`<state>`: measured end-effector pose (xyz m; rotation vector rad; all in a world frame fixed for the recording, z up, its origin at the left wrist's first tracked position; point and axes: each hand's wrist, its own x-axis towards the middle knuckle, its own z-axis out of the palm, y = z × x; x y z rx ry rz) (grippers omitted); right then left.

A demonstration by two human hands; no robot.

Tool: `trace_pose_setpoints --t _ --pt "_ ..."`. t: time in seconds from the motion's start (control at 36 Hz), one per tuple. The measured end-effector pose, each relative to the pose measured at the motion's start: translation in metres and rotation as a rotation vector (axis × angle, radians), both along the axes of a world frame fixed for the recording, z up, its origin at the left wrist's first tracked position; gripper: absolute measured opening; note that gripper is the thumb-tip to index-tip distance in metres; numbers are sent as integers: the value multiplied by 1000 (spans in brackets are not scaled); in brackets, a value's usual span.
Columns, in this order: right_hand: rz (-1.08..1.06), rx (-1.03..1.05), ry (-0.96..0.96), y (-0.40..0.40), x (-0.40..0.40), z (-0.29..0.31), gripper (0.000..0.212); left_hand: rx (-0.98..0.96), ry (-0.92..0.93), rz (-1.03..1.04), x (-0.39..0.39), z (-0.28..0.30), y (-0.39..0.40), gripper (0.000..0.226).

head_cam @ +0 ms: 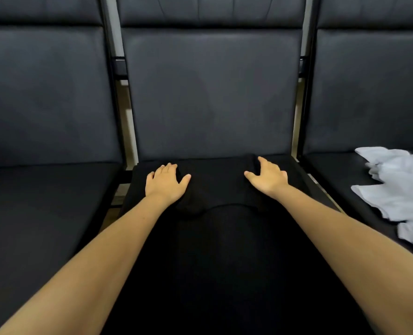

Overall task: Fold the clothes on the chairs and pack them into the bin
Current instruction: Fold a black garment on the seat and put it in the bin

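Observation:
A black garment (215, 189) lies spread on the seat of the middle chair (210, 93), dark against the dark seat. My left hand (165, 183) rests palm down on its left part, fingers apart. My right hand (268, 177) rests on its right part near the far edge, fingers spread and slightly curled over the cloth. A folded edge of the garment curves between my wrists. A crumpled white garment (398, 194) lies on the seat of the right chair. No bin is in view.
Three dark padded chairs stand side by side with black metal frames between them. The left chair (46, 189) has a bare seat. Narrow gaps with pale floor show between the seats.

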<state>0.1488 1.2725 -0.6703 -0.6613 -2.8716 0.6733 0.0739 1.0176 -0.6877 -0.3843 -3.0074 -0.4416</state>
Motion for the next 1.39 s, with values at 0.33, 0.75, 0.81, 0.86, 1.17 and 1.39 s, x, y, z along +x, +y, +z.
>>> trace_pose_setpoints --t 0.33,0.75,0.81,0.86,1.17,1.39 --pt "201 -172 242 -26 104 37 39 244 -18 -47 107 46 -21 54" --pt "646 -274 -65 -59 245 51 21 -94 -126 -759 277 47 -39 47" --pt "656 -265 -112 -59 252 51 19 -177 -95 -820 279 39 -42 47" --pt "666 -247 -160 -58 254 47 16 -93 -75 -832 278 32 -44 29" --pt "750 274 -159 -86 251 30 54 417 -221 -545 269 22 -33 12" --pt "592 517 -54 -75 236 44 17 364 -109 -500 245 37 -32 16"
